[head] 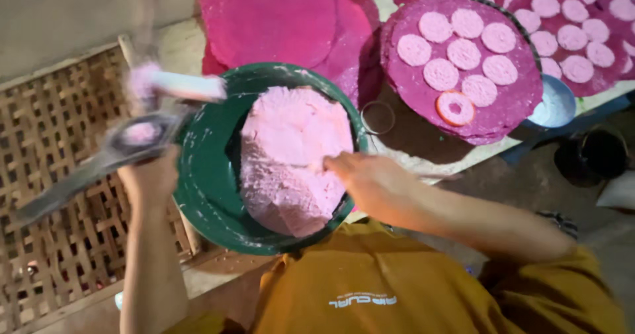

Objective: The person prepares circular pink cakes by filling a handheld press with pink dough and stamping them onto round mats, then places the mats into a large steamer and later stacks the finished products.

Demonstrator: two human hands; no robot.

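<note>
Left hand (151,175) fist closed round blurred press tool (126,142); right hand (367,178) fingertips digging into pink dough mass (291,155) in green bowl (205,188)

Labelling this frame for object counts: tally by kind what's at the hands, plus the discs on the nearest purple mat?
Green basin: 1
Pink dough lump: 1
Dark press tool: 1
Metal ring: 1
Pale discs on the nearest purple mat: 9, one orange-rimmed
Total: 13

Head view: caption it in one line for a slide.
Right hand digs into pink dough in a green basin; left hand grips a blurred press tool.
</note>
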